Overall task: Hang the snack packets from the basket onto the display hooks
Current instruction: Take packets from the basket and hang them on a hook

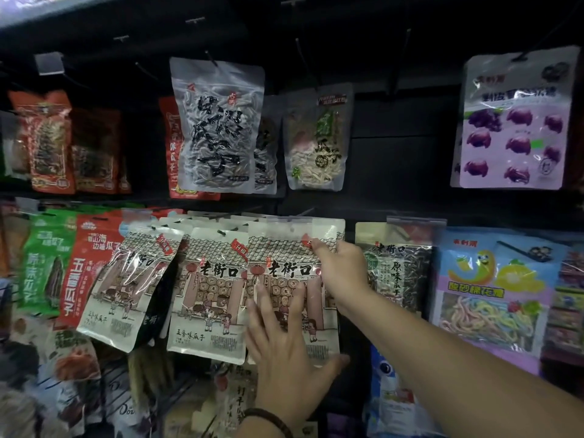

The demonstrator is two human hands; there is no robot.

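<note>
- Right hand with fingertips closed on the top right corner of the packet, pinching the film there.
- Left hand laid flat against the packet's lower front, four fingers straight and spread, thumb out past the bottom right corner; gripping nothing.
- One dark beaded bracelet round the left wrist.
- Packet upright in the lower row: a flat, glossy rectangle of cream film, inked with a tiled roof and a shopfront, topped by a clear strip with one small punched hole.
- One thin dark wire hook just above that strip; through the hole or not, cannot tell.
- Three fronts of this design on show, the held one counted: a twin touching its left edge and hanging straight, then a tilted twin further left, bottom swung leftward. More pale tops stacked behind.
- Just right of the right hand, one dark pack, seeds seen through clear film.
- Beyond it, one blue bag, crinkled, with pastel strips inside.
- At the row's left end, one green pack and one red pack, both shiny.
- Upper row, well above: one clear bag of striped seeds under bold black brushwork, one smaller pouch of pale seeds, one lilac bag dotted with purple blobs.
</note>
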